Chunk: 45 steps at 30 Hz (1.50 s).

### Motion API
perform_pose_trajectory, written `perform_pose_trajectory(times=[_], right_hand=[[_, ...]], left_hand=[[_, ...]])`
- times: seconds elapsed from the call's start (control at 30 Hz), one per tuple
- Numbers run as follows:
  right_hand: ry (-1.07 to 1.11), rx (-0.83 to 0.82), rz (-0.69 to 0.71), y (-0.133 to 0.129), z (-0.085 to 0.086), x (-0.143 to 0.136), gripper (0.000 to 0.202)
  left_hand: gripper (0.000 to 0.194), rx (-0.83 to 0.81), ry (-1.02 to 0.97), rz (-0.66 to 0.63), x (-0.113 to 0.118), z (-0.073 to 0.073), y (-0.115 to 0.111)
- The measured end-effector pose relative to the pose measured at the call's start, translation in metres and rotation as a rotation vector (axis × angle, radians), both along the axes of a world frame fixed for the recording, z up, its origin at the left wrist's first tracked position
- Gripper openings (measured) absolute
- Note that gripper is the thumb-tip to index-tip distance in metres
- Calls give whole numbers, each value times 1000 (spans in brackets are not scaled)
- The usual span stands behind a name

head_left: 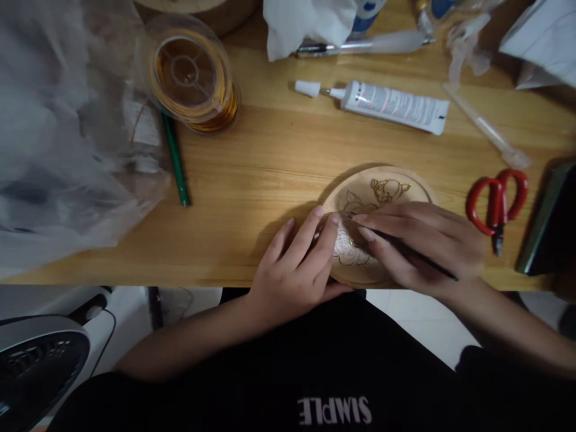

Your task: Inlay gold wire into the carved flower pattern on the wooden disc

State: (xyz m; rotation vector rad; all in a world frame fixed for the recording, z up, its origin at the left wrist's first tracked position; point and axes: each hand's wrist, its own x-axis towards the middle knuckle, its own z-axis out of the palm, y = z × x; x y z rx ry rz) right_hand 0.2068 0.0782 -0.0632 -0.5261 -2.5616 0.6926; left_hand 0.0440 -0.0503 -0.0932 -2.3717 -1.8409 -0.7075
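A round wooden plate (344, 180) lies at the table's front edge, with a drawn line pattern on its face and gold wire outlining (390, 189) on its far part. My left hand (299, 264) holds the plate's left side, its fingers spread over the rim and its thumb along the near edge. Between the fingers of my right hand (423, 240) is a thin dark pen-like tool (416, 255), slanting down to the pattern. Whether it is a pen or tweezers, I cannot tell. My right hand hides much of the plate's right side.
Red-handled cutters (497, 204) and a dark phone-like object (546, 219) lie to the right. Beyond the plate are a glue tube (396, 107) and a clear plastic dropper (488, 129). A gold wire spool (193, 78), green stick (175, 159) and plastic bag (76, 138) occupy the left.
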Motion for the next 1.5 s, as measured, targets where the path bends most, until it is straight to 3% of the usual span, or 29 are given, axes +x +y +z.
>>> perform_pose_trajectory(times=[0.37, 0.53, 0.87, 1.1, 1.33, 1.5], right_hand=[[105, -272, -581, -44, -2, -22, 9], [119, -263, -712, -56, -3, -32, 6], [-12, -94, -719, -67, 2, -47, 6], [-10, -99, -600, -64, 4, -38, 17], [25, -82, -573, -62, 1, -34, 19], [91, -34, -504, -53, -3, -17, 26]], left_hand=[[60, 0, -22, 9, 0, 0, 0], [65, -15, -21, 1, 0, -2, -3], [59, -13, -56, -10, -1, -3, -4], [60, -25, -27, -3, 0, -4, -5], [64, -37, -29, -1, -1, -3, -5], [67, -28, -23, -1, -1, -2, -4]])
